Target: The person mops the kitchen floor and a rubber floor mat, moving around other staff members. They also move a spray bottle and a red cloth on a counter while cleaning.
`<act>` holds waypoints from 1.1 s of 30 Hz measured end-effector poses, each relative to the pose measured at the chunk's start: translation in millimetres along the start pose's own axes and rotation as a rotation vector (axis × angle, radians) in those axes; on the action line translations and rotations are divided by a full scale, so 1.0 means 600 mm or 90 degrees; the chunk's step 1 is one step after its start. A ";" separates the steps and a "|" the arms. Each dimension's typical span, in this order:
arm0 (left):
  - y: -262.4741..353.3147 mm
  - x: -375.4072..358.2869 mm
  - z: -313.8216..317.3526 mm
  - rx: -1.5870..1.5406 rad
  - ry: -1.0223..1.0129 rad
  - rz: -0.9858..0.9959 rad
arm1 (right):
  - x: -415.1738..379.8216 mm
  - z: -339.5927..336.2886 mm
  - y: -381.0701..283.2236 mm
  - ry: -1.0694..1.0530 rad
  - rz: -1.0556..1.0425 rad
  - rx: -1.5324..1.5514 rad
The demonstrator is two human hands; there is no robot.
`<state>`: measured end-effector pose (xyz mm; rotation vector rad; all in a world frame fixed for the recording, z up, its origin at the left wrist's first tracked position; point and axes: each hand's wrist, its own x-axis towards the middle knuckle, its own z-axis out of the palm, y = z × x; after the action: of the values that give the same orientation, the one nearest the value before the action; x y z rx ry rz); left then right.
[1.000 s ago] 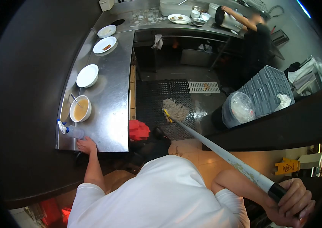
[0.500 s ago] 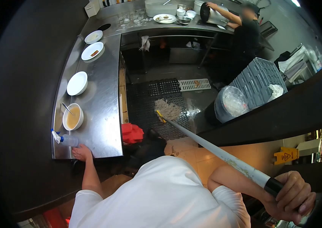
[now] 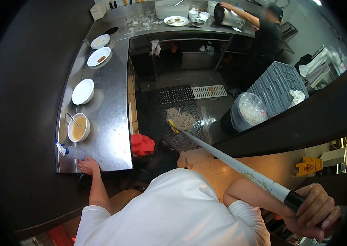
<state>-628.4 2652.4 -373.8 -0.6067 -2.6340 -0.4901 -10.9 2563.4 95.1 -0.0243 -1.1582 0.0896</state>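
Note:
My right hand [image 3: 315,211] is wrapped round the black grip of a mop [image 3: 239,166] at the lower right. Its pale, scuffed handle slants away to a yellow clamp, and the grey string head [image 3: 181,118] lies on a black rubber floor mat [image 3: 149,108]. My left hand [image 3: 89,165] rests flat on the near corner of the steel counter [image 3: 110,98], fingers stretched out. Just beside it is a clear spray bottle [image 3: 75,153] with a blue and white trigger top. Past the bottle sits a white bowl [image 3: 79,127] of cloudy tan liquid with a spoon in it.
White dishes, including a bowl [image 3: 83,91] and a plate [image 3: 94,59], line the counter. A co-worker [image 3: 265,41] handles a metal pot [image 3: 231,19] at the back. On the right stand a lined bin [image 3: 247,110], grey crates [image 3: 278,84] and a yellow caution sign [image 3: 308,167].
The co-worker has shifted slightly right, with one arm still over the metal pot. My hands and the mop have hardly moved.

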 end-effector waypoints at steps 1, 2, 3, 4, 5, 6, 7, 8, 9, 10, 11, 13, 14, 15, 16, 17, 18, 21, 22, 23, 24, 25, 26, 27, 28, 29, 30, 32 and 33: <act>-0.001 0.000 0.002 0.003 -0.003 -0.003 | -0.001 0.009 0.005 0.041 -0.053 -0.020; 0.000 0.000 0.000 0.004 -0.003 -0.003 | 0.000 0.016 0.008 0.081 -0.106 -0.040; 0.001 0.000 -0.001 0.004 -0.003 -0.003 | -0.001 0.007 0.002 0.043 -0.053 -0.020; 0.003 -0.001 -0.003 0.004 -0.003 -0.003 | -0.001 -0.008 -0.008 0.004 0.000 0.000; 0.002 -0.001 -0.003 0.001 -0.006 -0.005 | 0.001 -0.008 -0.009 -0.034 0.053 0.019; 0.002 -0.001 -0.004 -0.002 -0.009 -0.007 | -0.001 -0.008 -0.009 -0.024 0.045 0.007; 0.002 -0.001 -0.004 -0.005 -0.012 -0.008 | -0.003 -0.008 -0.010 -0.013 0.038 -0.005; 0.001 0.000 -0.003 -0.004 -0.012 -0.010 | -0.003 -0.005 -0.009 -0.002 0.030 -0.017; 0.001 0.000 -0.002 -0.003 -0.012 -0.011 | -0.004 -0.016 -0.012 0.014 0.002 0.015; 0.001 0.000 -0.001 -0.003 -0.012 -0.013 | -0.005 -0.033 -0.015 0.030 -0.027 0.046; 0.003 -0.001 -0.004 -0.002 -0.014 -0.016 | -0.006 -0.038 -0.020 0.042 -0.040 0.045; 0.006 -0.002 -0.009 -0.003 -0.018 -0.023 | -0.008 -0.046 -0.031 0.059 -0.050 0.010; 0.007 -0.002 -0.010 -0.003 -0.016 -0.022 | -0.007 -0.039 -0.029 0.058 -0.034 -0.012; 0.007 -0.002 -0.011 -0.004 -0.014 -0.020 | -0.004 -0.021 -0.021 0.056 -0.018 -0.034; 0.007 -0.003 -0.010 -0.005 -0.012 -0.019 | -0.004 -0.002 -0.013 0.046 0.011 -0.045; 0.004 -0.002 -0.004 -0.003 -0.008 -0.016 | -0.002 0.015 -0.003 0.037 0.040 -0.056; 0.000 0.000 0.002 -0.001 -0.004 -0.012 | -0.001 0.014 -0.001 0.024 0.052 -0.037; -0.005 -0.001 0.007 -0.011 0.003 -0.008 | 0.002 0.015 0.005 -0.005 0.078 0.002; -0.005 0.000 0.006 -0.018 0.005 -0.008 | 0.002 0.018 0.007 -0.007 0.079 0.004; -0.004 -0.001 0.005 -0.016 0.010 -0.006 | 0.002 0.021 0.009 -0.008 0.079 0.006; -0.003 -0.002 0.003 -0.014 0.015 -0.004 | 0.003 0.022 0.010 -0.008 0.076 0.009; -0.001 -0.003 0.002 -0.011 0.021 -0.001 | 0.003 0.022 0.011 -0.009 0.074 0.012; -0.002 -0.003 0.004 -0.012 0.018 -0.002 | 0.004 0.022 0.012 -0.009 0.072 0.016; -0.004 -0.001 0.007 -0.012 0.016 -0.003 | 0.003 0.021 0.012 -0.006 0.077 0.018; -0.005 0.000 0.009 -0.012 0.013 -0.003 | 0.003 0.020 0.010 -0.004 0.082 0.020; -0.006 0.000 0.010 -0.013 0.022 0.002 | 0.003 0.021 0.009 -0.002 0.087 0.021; -0.007 0.000 0.011 -0.015 0.030 0.007 | 0.003 0.020 0.009 -0.002 0.086 0.020; -0.006 -0.001 0.010 -0.016 0.036 0.012 | 0.004 0.020 0.009 -0.001 0.085 0.019; -0.005 -0.002 0.008 -0.017 0.034 0.012 | 0.004 0.019 0.008 -0.002 0.088 0.020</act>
<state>-630.2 2651.2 -379.1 -0.6186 -2.5731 -0.5293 -20.8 2568.3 101.8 -0.0768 -1.1568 0.2301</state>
